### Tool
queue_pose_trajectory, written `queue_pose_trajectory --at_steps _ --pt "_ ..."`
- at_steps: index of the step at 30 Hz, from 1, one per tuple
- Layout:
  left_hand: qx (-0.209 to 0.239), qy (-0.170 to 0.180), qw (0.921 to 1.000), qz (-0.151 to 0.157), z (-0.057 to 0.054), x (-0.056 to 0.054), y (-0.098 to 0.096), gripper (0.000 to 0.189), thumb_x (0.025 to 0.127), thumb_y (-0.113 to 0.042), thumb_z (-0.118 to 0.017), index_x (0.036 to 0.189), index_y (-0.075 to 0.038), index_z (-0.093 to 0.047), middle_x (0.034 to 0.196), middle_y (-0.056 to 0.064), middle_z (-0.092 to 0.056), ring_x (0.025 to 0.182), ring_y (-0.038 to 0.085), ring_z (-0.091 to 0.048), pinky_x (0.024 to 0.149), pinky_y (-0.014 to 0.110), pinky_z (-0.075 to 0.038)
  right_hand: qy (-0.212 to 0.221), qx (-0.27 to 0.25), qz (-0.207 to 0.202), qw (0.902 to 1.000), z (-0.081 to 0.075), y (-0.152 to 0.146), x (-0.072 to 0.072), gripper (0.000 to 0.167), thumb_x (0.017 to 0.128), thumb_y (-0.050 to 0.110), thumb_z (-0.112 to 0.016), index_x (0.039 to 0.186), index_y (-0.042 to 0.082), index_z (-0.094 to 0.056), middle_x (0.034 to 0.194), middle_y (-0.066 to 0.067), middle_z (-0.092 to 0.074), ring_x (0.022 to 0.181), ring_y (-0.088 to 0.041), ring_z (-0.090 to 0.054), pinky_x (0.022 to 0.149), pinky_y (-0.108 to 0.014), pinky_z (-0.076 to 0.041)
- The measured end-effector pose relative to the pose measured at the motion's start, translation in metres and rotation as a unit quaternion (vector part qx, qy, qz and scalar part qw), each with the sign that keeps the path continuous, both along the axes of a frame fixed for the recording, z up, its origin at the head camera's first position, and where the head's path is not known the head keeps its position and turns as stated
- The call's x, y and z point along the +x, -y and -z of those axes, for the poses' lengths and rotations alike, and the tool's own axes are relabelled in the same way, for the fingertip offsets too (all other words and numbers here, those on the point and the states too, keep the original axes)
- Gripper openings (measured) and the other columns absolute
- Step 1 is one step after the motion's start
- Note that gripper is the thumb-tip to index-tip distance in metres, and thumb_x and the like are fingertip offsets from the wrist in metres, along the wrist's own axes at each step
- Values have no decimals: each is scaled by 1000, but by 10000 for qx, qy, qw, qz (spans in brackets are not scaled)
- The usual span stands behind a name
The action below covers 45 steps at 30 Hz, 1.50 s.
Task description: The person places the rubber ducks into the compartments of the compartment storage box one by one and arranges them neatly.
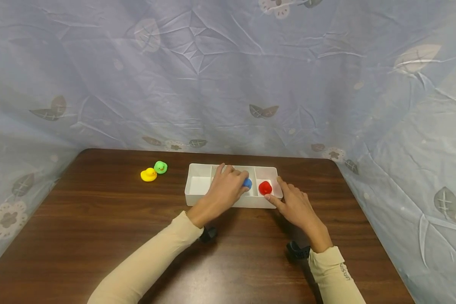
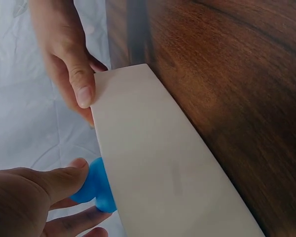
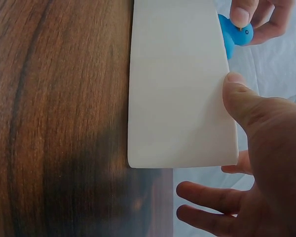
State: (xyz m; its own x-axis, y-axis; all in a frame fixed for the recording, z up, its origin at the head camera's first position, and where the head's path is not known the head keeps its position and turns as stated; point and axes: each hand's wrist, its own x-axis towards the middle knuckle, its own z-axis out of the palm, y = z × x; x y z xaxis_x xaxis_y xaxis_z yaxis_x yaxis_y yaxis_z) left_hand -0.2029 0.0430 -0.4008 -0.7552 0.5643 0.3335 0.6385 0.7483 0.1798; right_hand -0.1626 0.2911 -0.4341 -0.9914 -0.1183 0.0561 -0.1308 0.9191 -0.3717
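Left hand [image 1: 225, 186] pinches a blue duck [image 3: 233, 37] between its fingers; right hand [image 1: 298, 205], fingers spread, touches the tray [image 1: 198, 200], a red duck [image 1: 265, 188] beside its thumb.

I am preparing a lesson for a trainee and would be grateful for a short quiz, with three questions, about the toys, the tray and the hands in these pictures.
1. True or false: the yellow duck and the green duck are both outside the tray.
2. Fill in: in the head view, the red toy is in the ____ compartment (left, middle or right).
3. Which toy does the left hand hold?
A) yellow duck
B) blue duck
C) red toy

Key:
1. True; both are on the table, to the left of the tray in the head view.
2. right
3. B
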Motion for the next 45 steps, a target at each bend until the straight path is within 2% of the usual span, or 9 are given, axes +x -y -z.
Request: queue_pose_trajectory --at_steps 13,23,39,45 --pt "-186 108 9998 -50 9 -3 -3 27 100 -36 -75 112 -12 -67 116 6 -82 117 33 -68 122 64 -41 72 16 12 10000 1 -3 0 89 105 60 -56 166 0 -32 153 -35 -55 138 -57 -54 111 -75 -41" --pt "-249 189 9995 -59 11 -8 -7 26 99 -32 -77 109 -10 -67 113 8 -83 114 34 -68 122 65 -41 31 14 -4 10000 2 -3 -2 89 105 60 -57 165 0 -32 151 -35 -56 137 -57 -56 109 -75 -43" --pt "-295 309 9991 -41 12 -16 -15 27 99 -32 -77 114 -11 -68 121 7 -81 127 36 -65 124 69 -36 -51 -6 1 10000 2 -3 -1 88 105 59 -59 165 -1 -34 146 -35 -60 131 -55 -60 105 -73 -46" --pt "-566 203 9979 -250 16 -19 -17 38 98 -32 -79 129 -12 -69 140 10 -71 137 36 -59 125 64 -37 -49 8 -8 10000 2 -3 0 87 105 59 -58 165 -1 -34 147 -35 -59 132 -55 -59 104 -73 -46"
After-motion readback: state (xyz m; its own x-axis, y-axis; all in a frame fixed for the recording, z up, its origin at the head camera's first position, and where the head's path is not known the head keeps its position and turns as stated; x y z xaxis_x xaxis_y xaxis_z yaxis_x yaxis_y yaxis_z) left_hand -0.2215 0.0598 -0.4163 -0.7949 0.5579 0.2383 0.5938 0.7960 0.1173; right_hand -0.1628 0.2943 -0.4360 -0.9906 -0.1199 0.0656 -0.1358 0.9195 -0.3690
